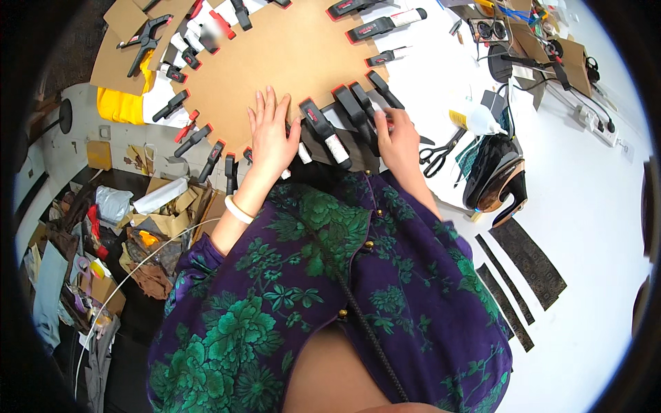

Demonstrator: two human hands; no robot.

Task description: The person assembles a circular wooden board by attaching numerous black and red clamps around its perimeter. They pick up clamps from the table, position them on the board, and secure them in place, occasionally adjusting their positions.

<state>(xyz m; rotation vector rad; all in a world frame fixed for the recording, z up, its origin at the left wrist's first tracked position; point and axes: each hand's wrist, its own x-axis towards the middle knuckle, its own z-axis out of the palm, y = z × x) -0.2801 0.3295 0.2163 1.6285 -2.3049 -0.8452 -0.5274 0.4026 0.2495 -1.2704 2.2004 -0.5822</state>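
My left hand [271,141] lies open on a round brown board [275,62], fingers stretched out and palm near its front edge. Black spring clamps with red trim ring the board. One clamp with a white label [323,131] sits between my hands. My right hand [401,141] is closed at the front right edge, close beside a black clamp [357,110]. A bit of red shows between its fingers, but what they hold is mostly hidden. Dark fabric [329,146] hangs from the front edge, partly under the clamps.
Black-handled scissors [441,155] and a white bottle with a yellow label [474,118] lie right of my hand. Farther right stand an iron [501,186] and dark patterned strips [529,261] on the white table. Scraps and bags [155,227] fill the lower left.
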